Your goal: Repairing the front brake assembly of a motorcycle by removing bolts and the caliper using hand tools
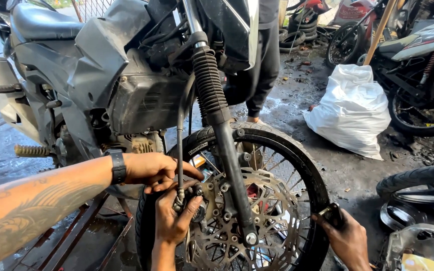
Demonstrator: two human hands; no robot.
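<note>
My left hand (169, 221) comes up from below and grips the brake caliper (198, 203) beside the drilled brake disc (257, 211) of a motorcycle's front wheel. A brake hose (180, 150) runs down into the caliper. Another person's tattooed arm with a black wristwatch (118, 166) reaches in from the left, and that hand (151, 170) rests on the caliper just above mine. At the tyre's (305, 165) right edge, my right hand (347, 243) is closed on a small black object (331, 213). The fork leg (232, 165) with its rubber gaiter crosses the disc.
The grey motorcycle body (101, 75) fills the left on a metal stand (91, 226). A person in dark trousers (262, 70) stands behind the wheel. A white sack (352, 110), a loose tyre (418, 178), other motorcycles (418, 60) and wet ground lie to the right.
</note>
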